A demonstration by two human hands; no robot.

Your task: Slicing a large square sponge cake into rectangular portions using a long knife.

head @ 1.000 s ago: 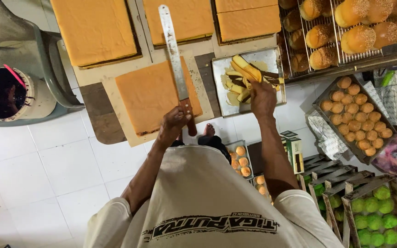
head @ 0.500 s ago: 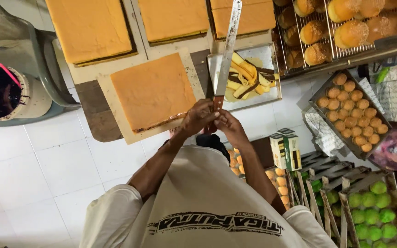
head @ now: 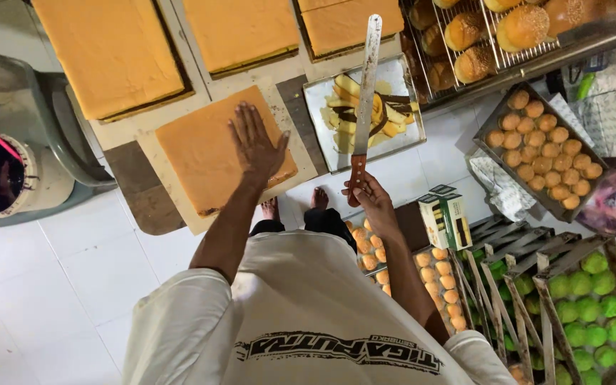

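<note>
since half a second ago the left hand [head: 257, 146] has let go of the knife [head: 365, 93] and spread flat on the cake [head: 212, 153].
right hand [head: 365, 196] is closed on the knife's handle, blade upright over the tray [head: 322, 96] of cut strips. the cake lies on a board [head: 172, 207] on the table; its far right corner hides under the palm, and the strips are hard to make out.

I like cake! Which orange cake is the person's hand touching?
The square cake on the paper near the table's front edge, under the flat left hand. The three others lie farther back, untouched.
</note>
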